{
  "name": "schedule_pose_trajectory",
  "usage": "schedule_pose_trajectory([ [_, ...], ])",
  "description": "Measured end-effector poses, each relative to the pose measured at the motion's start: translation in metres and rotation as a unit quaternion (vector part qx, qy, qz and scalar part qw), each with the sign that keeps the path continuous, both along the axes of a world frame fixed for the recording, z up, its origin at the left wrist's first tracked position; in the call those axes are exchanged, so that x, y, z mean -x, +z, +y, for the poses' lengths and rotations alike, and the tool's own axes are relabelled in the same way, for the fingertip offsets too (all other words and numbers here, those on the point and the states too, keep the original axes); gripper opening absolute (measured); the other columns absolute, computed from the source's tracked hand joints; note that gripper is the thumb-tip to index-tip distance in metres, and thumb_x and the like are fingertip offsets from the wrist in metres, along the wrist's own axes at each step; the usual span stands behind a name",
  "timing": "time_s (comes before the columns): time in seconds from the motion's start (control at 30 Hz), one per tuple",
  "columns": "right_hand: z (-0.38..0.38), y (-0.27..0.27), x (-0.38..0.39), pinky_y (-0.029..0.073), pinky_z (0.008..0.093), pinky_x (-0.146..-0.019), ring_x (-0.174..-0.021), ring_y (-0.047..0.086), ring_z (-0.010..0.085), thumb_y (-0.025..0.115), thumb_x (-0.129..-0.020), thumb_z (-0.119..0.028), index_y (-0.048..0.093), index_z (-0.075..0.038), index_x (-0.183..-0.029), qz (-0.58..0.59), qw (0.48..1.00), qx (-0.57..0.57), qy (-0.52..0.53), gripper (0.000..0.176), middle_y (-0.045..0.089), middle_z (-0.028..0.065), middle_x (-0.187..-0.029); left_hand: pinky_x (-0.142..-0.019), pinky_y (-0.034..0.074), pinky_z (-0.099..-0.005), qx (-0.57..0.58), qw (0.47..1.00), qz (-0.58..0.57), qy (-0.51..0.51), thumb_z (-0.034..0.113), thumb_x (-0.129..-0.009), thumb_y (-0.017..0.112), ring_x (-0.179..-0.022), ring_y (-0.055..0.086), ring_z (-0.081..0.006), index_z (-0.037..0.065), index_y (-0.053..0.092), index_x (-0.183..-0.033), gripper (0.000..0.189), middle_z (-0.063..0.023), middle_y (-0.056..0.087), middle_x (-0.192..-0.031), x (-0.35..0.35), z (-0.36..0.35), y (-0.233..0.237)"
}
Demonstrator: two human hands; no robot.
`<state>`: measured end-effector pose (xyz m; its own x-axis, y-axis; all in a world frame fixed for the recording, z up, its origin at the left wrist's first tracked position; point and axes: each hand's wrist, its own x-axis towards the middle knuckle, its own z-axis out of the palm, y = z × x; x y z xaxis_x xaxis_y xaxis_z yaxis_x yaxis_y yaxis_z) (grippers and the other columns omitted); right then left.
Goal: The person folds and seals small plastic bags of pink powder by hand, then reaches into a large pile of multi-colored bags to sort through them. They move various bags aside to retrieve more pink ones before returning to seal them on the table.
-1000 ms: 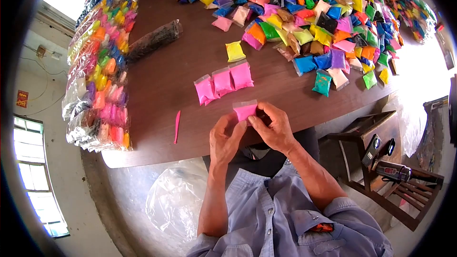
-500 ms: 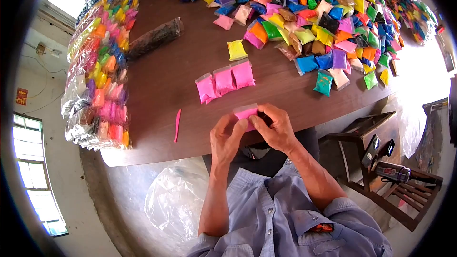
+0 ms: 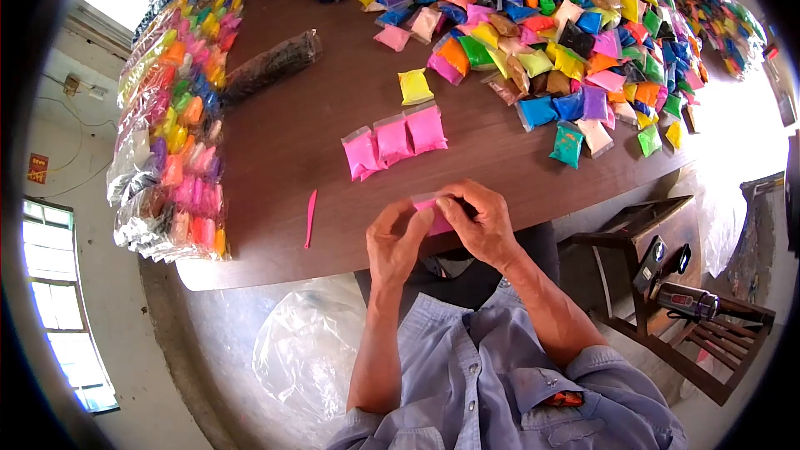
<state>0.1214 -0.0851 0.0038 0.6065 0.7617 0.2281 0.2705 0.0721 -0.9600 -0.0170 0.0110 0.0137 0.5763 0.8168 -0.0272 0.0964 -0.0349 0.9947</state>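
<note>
Between my two hands is a small clear packet of pink clay (image 3: pixel 434 223), held over the table's near edge. My left hand (image 3: pixel 395 237) pinches its left side with thumb and fingers. On the other side, my right hand (image 3: pixel 477 221) grips the top corner, its thumb lying across the packet. Fingers cover much of the pink packet. Just beyond my hands lie three pink packets (image 3: pixel 393 141) in a touching row, with one yellow packet (image 3: pixel 414 87) behind them. A thin pink plastic tool (image 3: pixel 311 219) rests on the tabletop left of my hands.
A large heap of colourful packets (image 3: pixel 575 50) covers the far right of the brown table (image 3: pixel 275 146). Bundled bags of packets (image 3: pixel 179 142) line the left edge, beside a long dark bag (image 3: pixel 273 67). A wooden stool (image 3: pixel 642 242) holding a metallic flask (image 3: pixel 687 300) stands at right.
My fingers have shifted slightly on the pink packet, and my right hand now covers more of its top edge. The things on the table have stayed put.
</note>
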Motion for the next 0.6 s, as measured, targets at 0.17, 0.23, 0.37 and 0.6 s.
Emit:
schedule_pose_trajectory([
  [0.17, 0.0, -0.001, 0.0, 0.056, 0.0351, -0.072, -0.083, 0.071, 0.0258, 0.071, -0.097, -0.009, 0.072, -0.001, -0.104, -0.034, 0.999, -0.007, -0.004, 0.012, 0.072, 0.0134, -0.094, -0.07, 0.045, -0.0225, 0.002, 1.0, -0.028, 0.003, 0.018, -0.1, 0.075, -0.079, 0.055, -0.0046, 0.0, 0.076, -0.107, 0.019, 0.0046, 0.066, -0.086, 0.001, 0.003, -0.01],
  [0.23, 0.001, 0.001, 0.0, 0.055, 0.0355, -0.071, -0.082, 0.071, 0.0274, 0.071, -0.096, -0.01, 0.072, -0.001, -0.104, -0.045, 0.999, -0.001, 0.0, 0.012, 0.071, 0.0132, -0.093, -0.07, 0.045, -0.0221, -0.019, 0.999, -0.043, 0.009, 0.019, -0.101, 0.074, -0.078, 0.055, -0.0046, 0.0, 0.076, -0.107, 0.02, 0.0053, 0.066, -0.086, 0.001, 0.002, -0.012],
  [0.37, 0.003, 0.0, 0.001, 0.055, 0.0357, -0.071, -0.082, 0.07, 0.0285, 0.071, -0.095, -0.01, 0.072, -0.001, -0.103, -0.052, 0.998, -0.027, -0.003, 0.012, 0.071, 0.0126, -0.093, -0.069, 0.044, -0.022, -0.067, 0.998, 0.0, 0.019, 0.019, -0.101, 0.074, -0.077, 0.054, -0.0047, 0.0, 0.076, -0.107, 0.02, 0.0053, 0.066, -0.085, 0.002, 0.003, -0.013],
  [0.6, 0.001, -0.006, 0.0, 0.056, 0.0352, -0.07, -0.081, 0.07, 0.0266, 0.072, -0.095, -0.008, 0.072, -0.001, -0.102, -0.049, 0.998, -0.025, -0.001, 0.01, 0.071, 0.0128, -0.093, -0.074, 0.049, -0.0239, -0.003, 1.0, 0.002, -0.006, 0.016, -0.099, 0.076, -0.08, 0.059, -0.0069, -0.001, 0.076, -0.106, 0.019, 0.0014, 0.069, -0.085, 0.001, 0.003, 0.0],
])
